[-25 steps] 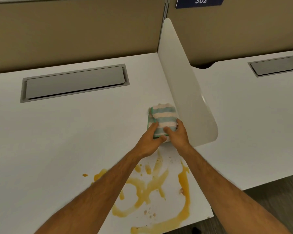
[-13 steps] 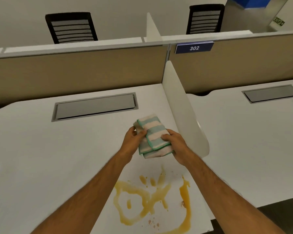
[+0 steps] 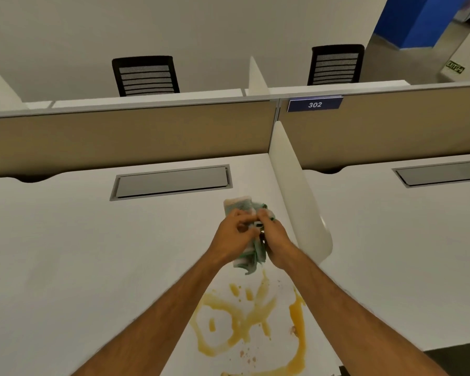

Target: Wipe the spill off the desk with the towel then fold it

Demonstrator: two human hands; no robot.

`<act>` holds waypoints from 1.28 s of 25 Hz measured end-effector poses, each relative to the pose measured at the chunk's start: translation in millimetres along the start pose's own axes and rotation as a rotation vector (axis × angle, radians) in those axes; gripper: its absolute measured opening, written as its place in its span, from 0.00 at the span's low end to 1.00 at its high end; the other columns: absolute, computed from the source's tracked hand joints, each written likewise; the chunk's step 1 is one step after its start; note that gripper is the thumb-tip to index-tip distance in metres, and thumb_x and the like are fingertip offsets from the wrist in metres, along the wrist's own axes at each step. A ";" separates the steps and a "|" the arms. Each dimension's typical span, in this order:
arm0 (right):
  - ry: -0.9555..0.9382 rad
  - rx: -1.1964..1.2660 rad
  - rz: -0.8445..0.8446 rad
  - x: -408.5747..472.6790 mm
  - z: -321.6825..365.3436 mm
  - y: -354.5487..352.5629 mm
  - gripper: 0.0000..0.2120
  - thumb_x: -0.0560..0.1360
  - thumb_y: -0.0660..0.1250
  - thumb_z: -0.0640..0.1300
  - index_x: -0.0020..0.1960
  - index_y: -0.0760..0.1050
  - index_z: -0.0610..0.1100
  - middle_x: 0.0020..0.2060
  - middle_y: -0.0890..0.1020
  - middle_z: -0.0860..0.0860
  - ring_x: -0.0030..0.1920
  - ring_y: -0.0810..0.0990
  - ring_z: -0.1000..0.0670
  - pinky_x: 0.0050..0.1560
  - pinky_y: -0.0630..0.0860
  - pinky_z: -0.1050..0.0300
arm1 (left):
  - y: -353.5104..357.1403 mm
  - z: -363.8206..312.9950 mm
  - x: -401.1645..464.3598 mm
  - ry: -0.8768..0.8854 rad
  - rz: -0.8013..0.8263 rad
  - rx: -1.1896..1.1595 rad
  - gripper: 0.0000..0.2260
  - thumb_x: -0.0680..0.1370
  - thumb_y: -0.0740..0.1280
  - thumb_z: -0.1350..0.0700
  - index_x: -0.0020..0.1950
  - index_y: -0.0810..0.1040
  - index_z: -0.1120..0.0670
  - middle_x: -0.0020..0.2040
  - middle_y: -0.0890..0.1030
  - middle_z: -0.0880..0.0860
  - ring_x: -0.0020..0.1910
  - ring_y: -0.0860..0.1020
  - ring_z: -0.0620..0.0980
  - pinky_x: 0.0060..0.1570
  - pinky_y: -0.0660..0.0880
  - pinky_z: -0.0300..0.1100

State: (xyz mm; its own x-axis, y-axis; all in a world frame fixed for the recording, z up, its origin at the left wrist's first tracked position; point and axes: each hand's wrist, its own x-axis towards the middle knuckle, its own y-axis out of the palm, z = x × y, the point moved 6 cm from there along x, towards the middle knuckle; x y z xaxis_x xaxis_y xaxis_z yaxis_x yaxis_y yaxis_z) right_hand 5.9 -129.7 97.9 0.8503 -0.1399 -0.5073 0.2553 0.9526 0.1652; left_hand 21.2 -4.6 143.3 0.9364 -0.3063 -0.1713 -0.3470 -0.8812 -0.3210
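Nearest to us, an orange-yellow spill (image 3: 244, 321) lies in loops and streaks on the white bench (image 3: 79, 267), close to its front edge and untouched by the cloth. Just beyond it we hold the towel (image 3: 248, 256), striped white and green, bunched up and lifted above the bench surface, between the spill and the white side divider (image 3: 296, 202). Our left hand (image 3: 232, 240) grips the towel from the left, fingers curled round it; our right hand (image 3: 276, 244) grips it from the right, fingertips pinching the upper folds. One loose green-edged corner hangs down below the hands, above the far end of the spill. Farther back a grey cable hatch (image 3: 171, 182) sits flush in the bench, and a second hatch (image 3: 440, 173) sits in the neighbouring bench beyond the divider. Behind these runs a tan partition (image 3: 120, 137) carrying a blue plate (image 3: 314, 104) marked 302. Beyond it stand two black mesh-backed chairs (image 3: 145, 76) against a pale wall.
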 end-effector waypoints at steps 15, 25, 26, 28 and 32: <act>-0.063 0.022 -0.082 -9.9 36.3 -38.2 0.11 0.78 0.71 0.52 0.46 0.79 0.45 0.34 0.85 0.52 0.34 0.84 0.53 0.36 0.80 0.61 | -18.7 53.1 -14.0 -0.394 -0.049 -0.560 0.35 0.77 0.76 0.61 0.81 0.66 0.50 0.55 0.83 0.47 0.53 0.85 0.48 0.40 0.83 0.39; -0.052 -0.120 0.299 -29.8 59.7 -29.3 0.10 0.78 0.69 0.56 0.48 0.83 0.50 0.39 0.85 0.48 0.40 0.84 0.50 0.42 0.81 0.55 | -3.7 8.1 -16.3 -0.040 0.273 -0.094 0.43 0.74 0.77 0.57 0.82 0.59 0.38 0.82 0.62 0.41 0.78 0.60 0.41 0.76 0.65 0.53; -0.054 -0.120 0.346 -31.8 62.4 -24.9 0.11 0.77 0.70 0.57 0.48 0.84 0.51 0.41 0.85 0.47 0.43 0.85 0.48 0.44 0.81 0.53 | 0.5 0.3 -17.3 -0.018 0.316 -0.137 0.41 0.72 0.77 0.57 0.81 0.63 0.39 0.80 0.67 0.41 0.78 0.64 0.41 0.76 0.67 0.52; -0.072 -0.083 0.372 -31.4 70.3 -22.5 0.11 0.76 0.71 0.57 0.49 0.85 0.52 0.45 0.86 0.46 0.47 0.86 0.46 0.45 0.82 0.52 | 7.2 -6.8 -21.0 -0.045 0.364 -0.210 0.34 0.69 0.79 0.58 0.74 0.73 0.46 0.70 0.79 0.47 0.70 0.77 0.48 0.70 0.76 0.53; -0.213 -0.316 0.165 -22.5 88.0 -39.3 0.11 0.78 0.70 0.52 0.57 0.81 0.48 0.49 0.86 0.49 0.55 0.83 0.44 0.44 0.79 0.59 | 9.6 2.7 -29.2 -0.113 0.301 -0.248 0.25 0.62 0.82 0.49 0.57 0.85 0.55 0.54 0.88 0.56 0.53 0.87 0.56 0.55 0.84 0.51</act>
State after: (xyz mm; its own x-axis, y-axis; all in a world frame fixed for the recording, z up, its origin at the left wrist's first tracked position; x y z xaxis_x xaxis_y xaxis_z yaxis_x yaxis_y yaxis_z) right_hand 17.2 -187.7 177.2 0.9527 0.0008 -0.3039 -0.0182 0.9984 -0.0544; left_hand -9.6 -3.1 142.7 0.7786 -0.5342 -0.3293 -0.5681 -0.8229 -0.0085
